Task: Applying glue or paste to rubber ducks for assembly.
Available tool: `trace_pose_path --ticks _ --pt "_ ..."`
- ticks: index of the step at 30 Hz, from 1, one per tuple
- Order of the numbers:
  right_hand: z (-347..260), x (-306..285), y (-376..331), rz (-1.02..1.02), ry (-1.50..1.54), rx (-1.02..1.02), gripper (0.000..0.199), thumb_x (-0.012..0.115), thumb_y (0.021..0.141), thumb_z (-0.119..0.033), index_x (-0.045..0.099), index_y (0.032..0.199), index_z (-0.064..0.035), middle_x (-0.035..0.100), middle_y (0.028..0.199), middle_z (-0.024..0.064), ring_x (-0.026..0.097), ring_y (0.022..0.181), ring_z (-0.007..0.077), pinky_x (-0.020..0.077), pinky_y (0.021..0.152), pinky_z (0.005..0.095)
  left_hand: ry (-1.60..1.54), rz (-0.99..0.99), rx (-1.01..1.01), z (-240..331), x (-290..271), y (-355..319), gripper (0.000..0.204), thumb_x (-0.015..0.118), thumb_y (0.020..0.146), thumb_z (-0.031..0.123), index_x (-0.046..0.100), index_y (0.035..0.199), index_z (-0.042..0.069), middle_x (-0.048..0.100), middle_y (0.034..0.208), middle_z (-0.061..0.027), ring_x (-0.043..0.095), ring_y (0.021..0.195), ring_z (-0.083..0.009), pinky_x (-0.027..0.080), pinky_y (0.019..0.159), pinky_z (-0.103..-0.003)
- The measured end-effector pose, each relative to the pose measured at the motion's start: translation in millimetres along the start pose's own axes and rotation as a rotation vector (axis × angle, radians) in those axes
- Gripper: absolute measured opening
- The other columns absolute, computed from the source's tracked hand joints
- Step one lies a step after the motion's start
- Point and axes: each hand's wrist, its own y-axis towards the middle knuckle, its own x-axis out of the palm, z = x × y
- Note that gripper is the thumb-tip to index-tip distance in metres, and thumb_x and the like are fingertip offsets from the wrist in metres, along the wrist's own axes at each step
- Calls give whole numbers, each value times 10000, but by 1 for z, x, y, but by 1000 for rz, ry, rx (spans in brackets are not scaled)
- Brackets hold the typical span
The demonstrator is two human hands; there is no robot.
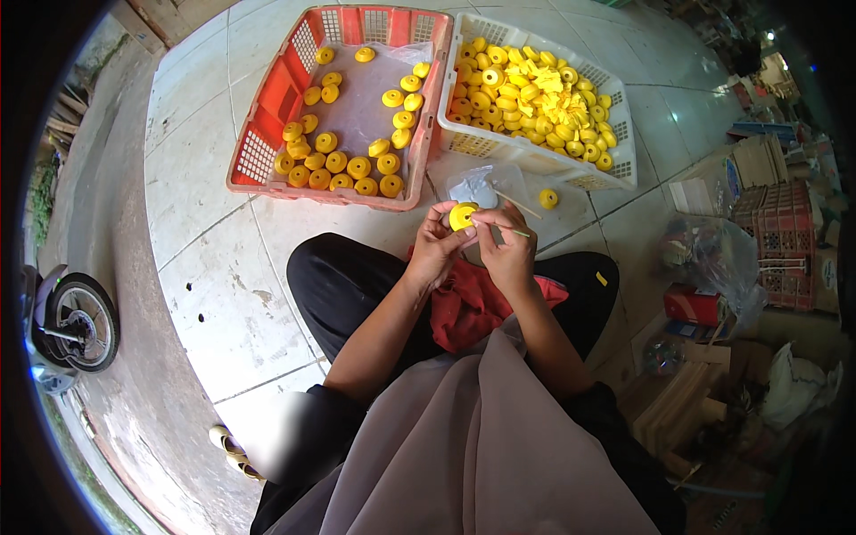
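Your left hand (434, 245) gripped a small yellow wheel (462, 216) above your lap. Your right hand (508, 242) pinched a thin stick (515, 231) beside it. A red crate (259, 152) and a white crate (526, 153) sat ahead, full of yellow wheels. A red box (691, 305) lay to your right.

You sit on a pale tiled floor (205, 267) in daylight, stacked cardboard boxes (758, 160) at right, a motorcycle wheel (82, 323) at left.
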Motion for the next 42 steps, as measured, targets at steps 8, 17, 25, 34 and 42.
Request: trace_pose_path --ticks 8,17,25,34,42 --pt "-1 -5 -1 20 262 221 91 614 755 25 596 809 -46 643 786 95 630 728 275 467 799 391 7 -18 27 0 4 2 416 590 803 -72 422 1142 100 558 1096 -74 568 991 -163 500 844 -306" --pt "0 -4 -3 43 158 68 91 611 740 63 590 798 -5 638 770 115 631 731 253 494 686 313 40 -44 55 0 3 0 430 606 784 -82 426 1131 99 549 1103 -59 559 988 -153 492 836 -293" --pt "5 -14 -1 -21 24 -11 77 619 744 46 593 788 -11 638 757 111 631 706 264 494 673 322 151 -85 110 -1 4 1 425 607 782 -81 425 1124 93 527 1100 -51 536 996 -145 491 832 -294" --pt "0 -19 9 -106 79 77 44 625 750 -4 594 771 -27 627 730 103 614 684 289 480 656 349 299 -70 124 3 6 0 419 593 779 -98 425 1126 68 518 1097 -49 528 991 -138 485 842 -289" --pt "0 -31 15 -227 61 121 57 633 738 13 593 773 -8 633 737 104 616 694 265 473 663 329 295 -70 70 6 9 -2 458 586 773 -127 415 1158 54 515 1112 -51 543 977 -134 484 831 -268"
